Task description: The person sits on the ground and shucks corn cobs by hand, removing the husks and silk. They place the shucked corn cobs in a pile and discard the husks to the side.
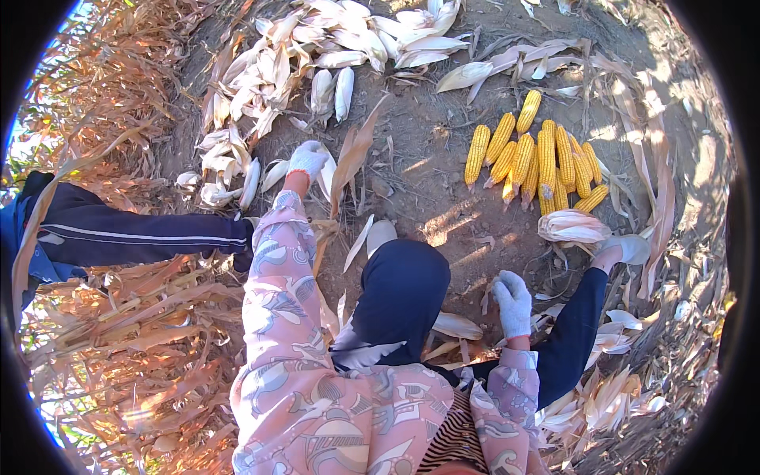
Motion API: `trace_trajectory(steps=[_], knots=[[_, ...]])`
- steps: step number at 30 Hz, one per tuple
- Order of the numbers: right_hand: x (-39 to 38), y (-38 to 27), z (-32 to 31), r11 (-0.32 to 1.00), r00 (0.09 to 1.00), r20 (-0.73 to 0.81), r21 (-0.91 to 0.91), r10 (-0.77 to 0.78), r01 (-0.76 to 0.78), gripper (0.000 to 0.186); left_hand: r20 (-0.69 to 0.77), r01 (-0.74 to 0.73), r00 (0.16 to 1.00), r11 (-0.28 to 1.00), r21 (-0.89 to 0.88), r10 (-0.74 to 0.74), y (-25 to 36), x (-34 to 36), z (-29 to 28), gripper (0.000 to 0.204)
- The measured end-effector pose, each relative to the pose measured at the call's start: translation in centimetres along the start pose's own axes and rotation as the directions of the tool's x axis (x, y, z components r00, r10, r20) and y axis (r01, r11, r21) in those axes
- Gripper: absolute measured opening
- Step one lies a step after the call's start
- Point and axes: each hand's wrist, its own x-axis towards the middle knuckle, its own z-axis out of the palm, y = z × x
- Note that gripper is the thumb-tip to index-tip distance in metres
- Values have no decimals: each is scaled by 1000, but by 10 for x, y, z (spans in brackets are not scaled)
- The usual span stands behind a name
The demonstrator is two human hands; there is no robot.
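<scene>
My left hand (pixel 309 159), in a white knit glove, reaches out over the ground at the edge of a pile of corn ears in their husks (pixel 273 67). Its fingers look curled closed; what they hold, if anything, is hidden. Pale husk (pixel 326 176) and a long dry leaf (pixel 354 154) lie right beside it. My right hand (pixel 513 302), gloved too, hovers by my right leg with its fingers curled in and nothing visible in them. Ahead of it lies a heap of bare yellow corn cobs (pixel 522 158). A husk-covered ear (pixel 573 226) sits between that heap and my right foot.
Another person's leg (pixel 142 226) in dark striped trousers stretches in from the left. Dry corn stalks (pixel 134 348) crowd the left side. Loose husks (pixel 609 400) cover the ground at lower right. My bent left knee (pixel 404 285) stands between my hands.
</scene>
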Motion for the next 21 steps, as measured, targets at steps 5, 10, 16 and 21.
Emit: trace_trajectory(steps=[5, 10, 16, 21], knots=[[0, -23, 15, 985, 988, 15, -74, 156, -155, 33, 123, 182, 970, 960, 212, -211, -28, -4, 78, 49], [9, 25, 22, 990, 992, 20, -71, 125, -123, 33, -69, 366, 930, 926, 92, -360, -40, 16, 117, 46], [13, 21, 32, 972, 971, 89, -104, 222, -213, 37, -49, 532, 846, 840, 109, -530, -35, 4, 125, 84], [9, 24, 29, 972, 976, 84, -141, 201, -188, 38, -151, 473, 863, 876, -91, -482, -34, -5, 92, 95]])
